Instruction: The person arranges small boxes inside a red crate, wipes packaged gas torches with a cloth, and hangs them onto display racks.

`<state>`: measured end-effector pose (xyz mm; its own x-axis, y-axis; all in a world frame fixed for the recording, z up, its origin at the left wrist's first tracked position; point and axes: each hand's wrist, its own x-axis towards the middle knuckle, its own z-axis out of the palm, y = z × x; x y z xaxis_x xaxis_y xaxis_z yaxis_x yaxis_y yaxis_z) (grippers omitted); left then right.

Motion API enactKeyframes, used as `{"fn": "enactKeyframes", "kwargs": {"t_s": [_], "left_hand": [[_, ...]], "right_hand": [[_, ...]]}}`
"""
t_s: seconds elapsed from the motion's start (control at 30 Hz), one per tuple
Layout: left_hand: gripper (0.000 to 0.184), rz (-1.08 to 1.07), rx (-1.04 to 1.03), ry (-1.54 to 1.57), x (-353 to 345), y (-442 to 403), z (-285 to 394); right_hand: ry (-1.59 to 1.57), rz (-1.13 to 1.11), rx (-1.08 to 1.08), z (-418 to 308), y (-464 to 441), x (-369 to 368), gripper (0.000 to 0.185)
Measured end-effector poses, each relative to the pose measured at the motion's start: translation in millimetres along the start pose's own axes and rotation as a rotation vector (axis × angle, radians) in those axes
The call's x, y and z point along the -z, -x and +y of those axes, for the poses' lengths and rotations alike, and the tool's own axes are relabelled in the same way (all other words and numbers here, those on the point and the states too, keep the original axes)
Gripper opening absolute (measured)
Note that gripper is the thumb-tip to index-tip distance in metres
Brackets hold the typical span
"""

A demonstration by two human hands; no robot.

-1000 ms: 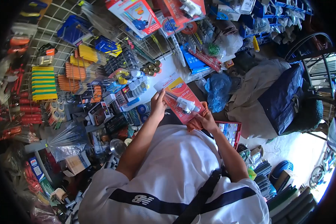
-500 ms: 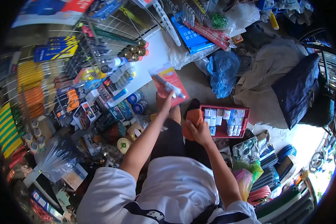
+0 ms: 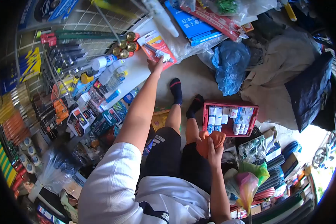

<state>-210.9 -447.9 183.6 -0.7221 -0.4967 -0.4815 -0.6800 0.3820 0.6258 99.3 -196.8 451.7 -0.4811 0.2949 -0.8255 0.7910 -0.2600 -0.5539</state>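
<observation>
The left hand (image 3: pixel 157 65) grips the low end of a red packet (image 3: pixel 155 45), and most of the packet sticks out past the fingers. The packet is at the edge of the white shelf (image 3: pixel 133 69), near some round cans (image 3: pixel 131 46). The right hand (image 3: pixel 215 152) is closed around an orange cloth (image 3: pixel 204 145), near the red box (image 3: pixel 230 135).

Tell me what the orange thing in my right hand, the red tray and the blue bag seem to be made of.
The orange cloth looks like soft, matt fabric: it bunches in loose folds. The red tray is probably hard plastic, judging by its even colour and moulded-looking rim. The blue bag seems thin, glossy plastic film, with crisp, shiny creases.
</observation>
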Motion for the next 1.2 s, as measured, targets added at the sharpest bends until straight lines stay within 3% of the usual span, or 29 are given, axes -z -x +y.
{"fn": "enactKeyframes", "kwargs": {"t_s": [0.07, 0.13, 0.2, 0.27, 0.3, 0.37, 0.4, 0.47, 0.6, 0.67, 0.73, 0.8, 0.87, 0.97, 1.07, 1.1, 1.2], "left_hand": [[0.076, 0.013, 0.027, -0.147, -2, -16, -5], [0.068, -0.123, 0.064, -0.158, 3, -39, -16], [0.062, -0.297, 0.140, -0.377, 34, -20, 20], [0.056, -0.187, -0.113, -0.617, 51, 9, 28], [0.051, -0.340, -0.202, -0.682, 68, 31, 47], [0.037, -0.360, -0.478, -0.548, 106, 94, 73], [0.035, -0.446, -0.559, -0.311, 125, 127, 88], [0.035, -0.499, -0.667, -0.049, 167, 203, 136], [0.037, -0.374, -0.718, 0.136, 244, 317, 240], [0.040, -0.266, -0.793, 0.250, 258, 334, 279], [0.047, -0.287, -0.850, 0.390, 266, 331, 322], [0.052, -0.129, -1.067, 0.456, 267, 323, 375], [0.065, 0.190, -1.232, 0.359, 279, 338, 431], [0.080, 0.604, -1.339, 0.150, 280, 333, 488], [0.074, 0.286, -1.273, 0.641, 258, 302, 508], [0.075, 0.268, -1.178, 0.696, 257, 306, 511], [0.073, 0.386, -1.020, 0.464, 258, 318, 518]], "right_hand": [[0.020, 0.035, 0.143, 9, 2, -4, 0.024], [0.100, 0.025, 0.160, -4, 11, -5, 0.023], [0.093, 0.013, 0.192, -21, 22, -5, 0.025], [0.088, 0.010, 0.269, -47, 30, -5, 0.027], [0.105, 0.016, 0.356, -55, 31, -4, 0.027], [-0.066, -0.035, 0.473, -77, 38, -9, 0.031], [-0.169, -0.098, 0.508, -91, 45, -6, 0.032], [-0.008, -0.106, 0.504, -98, 51, 8, 0.032], [0.075, 0.009, 0.568, -162, 67, 20, 0.036], [-0.069, -0.045, 0.685, -177, 71, 23, 0.037], [-0.083, -0.027, 0.762, -190, 81, 24, 0.034], [-0.106, -0.022, 0.808, -193, 94, 24, 0.034], [-0.142, -0.020, 0.834, -196, 103, 25, 0.038], [-0.104, -0.030, 0.744, -174, 88, 32, 0.037], [-0.150, -0.008, 0.770, -173, 94, 30, 0.040], [-0.158, -0.012, 0.772, -171, 92, 30, 0.040], [-0.173, -0.015, 0.750, -170, 90, 39, 0.041]]}}
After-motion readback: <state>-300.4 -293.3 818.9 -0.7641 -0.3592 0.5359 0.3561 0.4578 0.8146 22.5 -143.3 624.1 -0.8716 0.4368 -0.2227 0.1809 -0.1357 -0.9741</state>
